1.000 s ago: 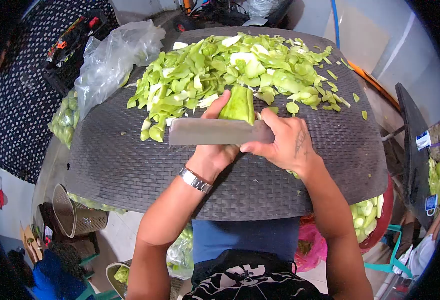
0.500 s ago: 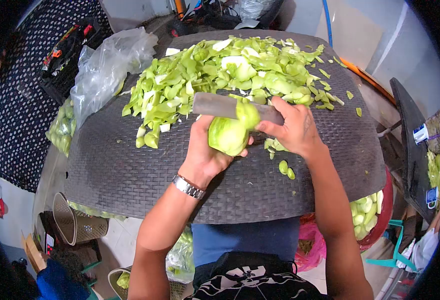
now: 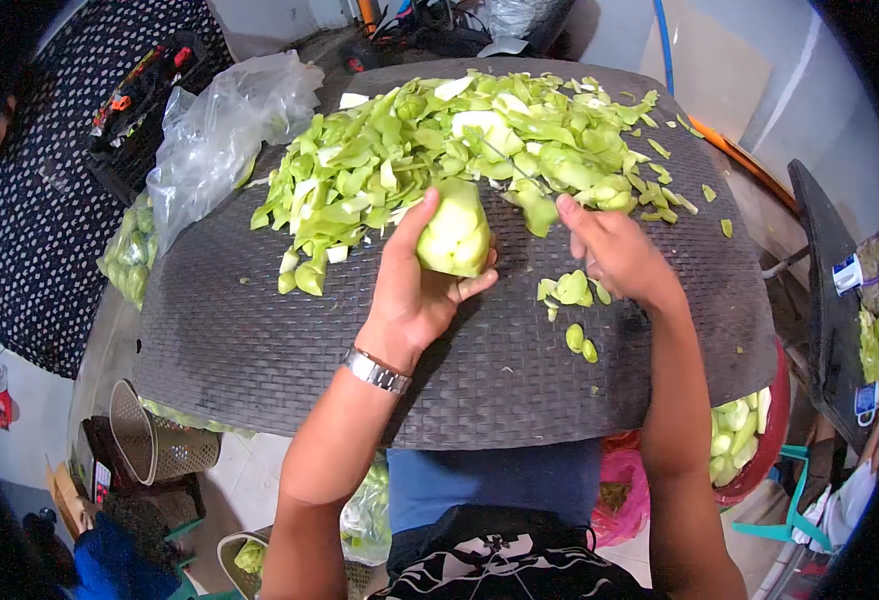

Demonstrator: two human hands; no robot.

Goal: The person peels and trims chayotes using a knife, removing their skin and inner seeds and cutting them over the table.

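My left hand [image 3: 418, 275], with a metal watch [image 3: 377, 372] on the wrist, is wrapped round a pale green chayote [image 3: 456, 228] with most of its skin off. To the right of it, my right hand [image 3: 620, 248] grips a knife [image 3: 516, 168], whose blade shows nearly edge-on and points up and left. The handle is hidden in my fist. A wide strip of peel [image 3: 537, 210] hangs by the blade, apart from the chayote. Just beyond both hands lies a heap of green peelings [image 3: 360, 170]. A few small peel pieces [image 3: 572, 288] rest below my right hand.
The dark woven tabletop [image 3: 280, 350] curves toward me. A clear plastic bag [image 3: 225, 140] lies at its left edge. A red basin [image 3: 772, 440] of peeled pieces stands low on the right, a beige basket [image 3: 165, 440] on the left. A black board [image 3: 825, 290] leans at right.
The knife has left the chayote and swung away to the right, turning edge-on, with a strip of peel by it. My left hand has tipped the chayote more upright.
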